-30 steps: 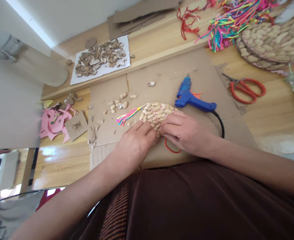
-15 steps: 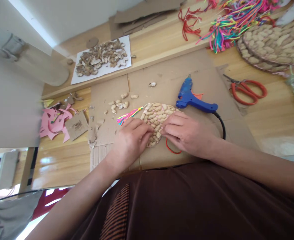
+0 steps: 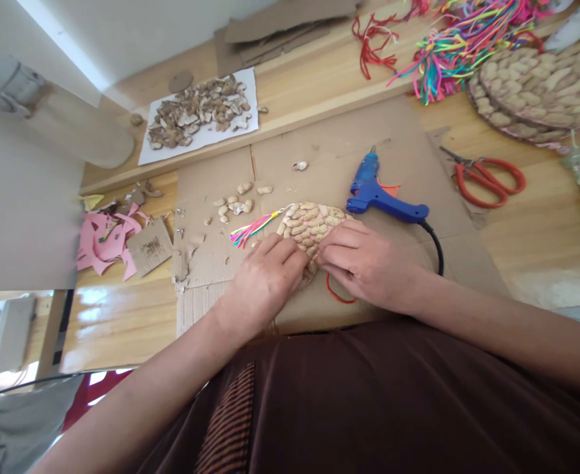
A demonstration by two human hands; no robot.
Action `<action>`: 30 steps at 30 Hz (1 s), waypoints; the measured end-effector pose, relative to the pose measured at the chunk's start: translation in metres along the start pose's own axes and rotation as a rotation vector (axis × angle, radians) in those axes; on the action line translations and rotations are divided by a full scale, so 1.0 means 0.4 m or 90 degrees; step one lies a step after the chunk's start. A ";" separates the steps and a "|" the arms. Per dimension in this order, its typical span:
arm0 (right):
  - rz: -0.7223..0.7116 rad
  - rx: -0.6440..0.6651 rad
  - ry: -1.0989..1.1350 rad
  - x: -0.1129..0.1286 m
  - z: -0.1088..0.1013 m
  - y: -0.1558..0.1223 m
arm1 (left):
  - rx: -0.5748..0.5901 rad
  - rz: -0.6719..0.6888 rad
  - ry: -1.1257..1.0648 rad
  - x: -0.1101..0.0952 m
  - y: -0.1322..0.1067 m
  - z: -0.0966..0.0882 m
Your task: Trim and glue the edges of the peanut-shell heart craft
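Note:
A round disc covered in peanut shells (image 3: 308,224) lies on a brown cardboard sheet (image 3: 319,151), a multicoloured tassel (image 3: 250,228) hanging off its left side. My left hand (image 3: 264,280) rests on the disc's near left edge with curled fingers pressing the shells. On the disc's right half, my right hand (image 3: 363,260) lies fingers down, pressing too. A red string loop (image 3: 340,297) pokes out under the right hand. Whether either hand pinches a loose shell is hidden.
A blue glue gun (image 3: 383,194) lies just right of the disc, its black cord (image 3: 435,243) curving toward me. Loose peanuts (image 3: 235,203), red scissors (image 3: 490,179), coloured strings (image 3: 448,46), finished shell discs (image 3: 536,85), a paper of broken shells (image 3: 198,115) and pink scraps (image 3: 103,240) surround the cardboard.
My left hand pulled slightly off the disc half a second ago, then moved back onto its near left edge. The right hand has stayed put.

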State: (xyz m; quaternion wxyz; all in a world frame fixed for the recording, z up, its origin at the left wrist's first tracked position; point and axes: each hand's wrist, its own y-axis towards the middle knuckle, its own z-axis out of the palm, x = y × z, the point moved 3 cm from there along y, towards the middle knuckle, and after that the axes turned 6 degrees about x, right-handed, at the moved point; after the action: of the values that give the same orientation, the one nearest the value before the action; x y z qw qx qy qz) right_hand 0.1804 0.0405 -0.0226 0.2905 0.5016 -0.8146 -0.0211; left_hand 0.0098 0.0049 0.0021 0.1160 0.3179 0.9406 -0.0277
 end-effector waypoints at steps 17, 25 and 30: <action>-0.007 -0.023 -0.001 0.002 -0.002 0.002 | -0.094 -0.078 -0.139 0.037 0.005 -0.005; -0.011 -0.024 0.013 0.002 -0.006 0.001 | -0.090 -0.105 -0.060 0.009 -0.013 0.006; -0.023 -0.025 0.037 0.010 -0.010 -0.005 | -0.201 -0.143 -0.138 0.023 -0.062 -0.016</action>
State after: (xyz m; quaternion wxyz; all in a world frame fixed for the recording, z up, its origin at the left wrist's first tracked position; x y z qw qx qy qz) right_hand 0.1828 0.0372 -0.0182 0.3237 0.5108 -0.7959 -0.0276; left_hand -0.0137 -0.0085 0.0056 0.2611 0.1845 0.9447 0.0729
